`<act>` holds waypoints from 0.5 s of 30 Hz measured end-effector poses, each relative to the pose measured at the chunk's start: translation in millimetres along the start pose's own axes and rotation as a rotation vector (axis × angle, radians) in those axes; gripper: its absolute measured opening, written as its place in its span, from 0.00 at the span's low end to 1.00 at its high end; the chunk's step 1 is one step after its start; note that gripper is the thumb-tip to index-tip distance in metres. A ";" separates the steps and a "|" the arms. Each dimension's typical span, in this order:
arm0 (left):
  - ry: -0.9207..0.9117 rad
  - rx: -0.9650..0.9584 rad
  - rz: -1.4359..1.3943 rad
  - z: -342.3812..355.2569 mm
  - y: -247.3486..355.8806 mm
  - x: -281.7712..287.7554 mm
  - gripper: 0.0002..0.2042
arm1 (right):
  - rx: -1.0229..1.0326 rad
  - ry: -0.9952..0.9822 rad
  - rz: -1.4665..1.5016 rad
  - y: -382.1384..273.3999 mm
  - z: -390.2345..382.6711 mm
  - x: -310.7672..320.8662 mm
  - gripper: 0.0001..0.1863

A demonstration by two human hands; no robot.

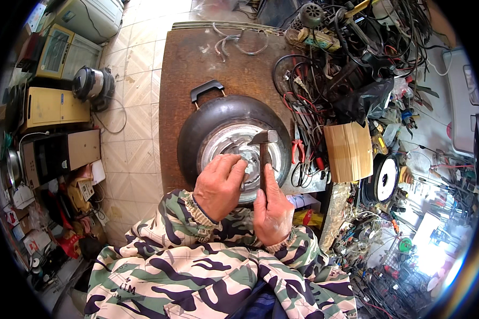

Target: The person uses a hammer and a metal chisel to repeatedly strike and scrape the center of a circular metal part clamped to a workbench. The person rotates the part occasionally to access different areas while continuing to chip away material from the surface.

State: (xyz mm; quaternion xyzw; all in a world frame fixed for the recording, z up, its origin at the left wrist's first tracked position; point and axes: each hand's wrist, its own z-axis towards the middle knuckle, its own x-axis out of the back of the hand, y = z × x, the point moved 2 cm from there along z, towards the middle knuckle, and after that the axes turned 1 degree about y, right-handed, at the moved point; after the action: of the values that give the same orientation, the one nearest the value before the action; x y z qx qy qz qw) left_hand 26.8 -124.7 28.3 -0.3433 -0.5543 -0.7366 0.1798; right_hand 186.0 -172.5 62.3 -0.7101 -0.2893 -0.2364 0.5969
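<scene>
A dark, rounded pan (196, 135) lies bottom up on the brown wooden table, its black loop handle (207, 89) toward the far left. A silvery metal ring (210, 146) sits on its base, with crumpled, shiny grey-white material (253, 162) inside. My right hand (274, 212) grips the wooden shaft of a hammer (263, 138), whose steel head is over the ring. Just left of it, my left hand (218, 183) is closed over the ring's near-left side, fingers curled. A bit of grey shows by its fingertips; what it holds is mostly hidden.
Red-handled pliers (298, 151), cables and tools crowd the table (183, 64) right of the pan. A cardboard box (349, 151) and a wire spool (383, 178) stand beyond. Loose wires (231, 40) lie at the far edge. Appliances line the left wall across the tiled floor (130, 101).
</scene>
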 end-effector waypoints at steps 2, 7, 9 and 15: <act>0.006 -0.003 0.003 -0.7 -0.7 -0.4 0.16 | 0.003 -0.019 -0.017 3.5 1.8 -5.2 0.35; -0.005 -0.001 -0.001 -1.2 -0.5 -1.5 0.16 | -0.067 -0.050 -0.013 -2.9 2.7 -1.3 0.33; -0.012 0.000 0.002 -1.4 -1.1 -0.9 0.16 | -0.115 -0.074 0.004 -5.3 3.2 0.5 0.33; -0.007 -0.007 -0.007 -2.0 -2.3 -1.6 0.15 | 0.029 -0.054 -0.053 2.6 8.1 -4.4 0.37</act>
State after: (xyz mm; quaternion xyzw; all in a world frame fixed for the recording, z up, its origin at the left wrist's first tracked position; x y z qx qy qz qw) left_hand 25.8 -126.0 25.4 -0.3447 -0.5535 -0.7379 0.1740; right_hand 184.5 -165.3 56.1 -0.6996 -0.3276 -0.2286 0.5924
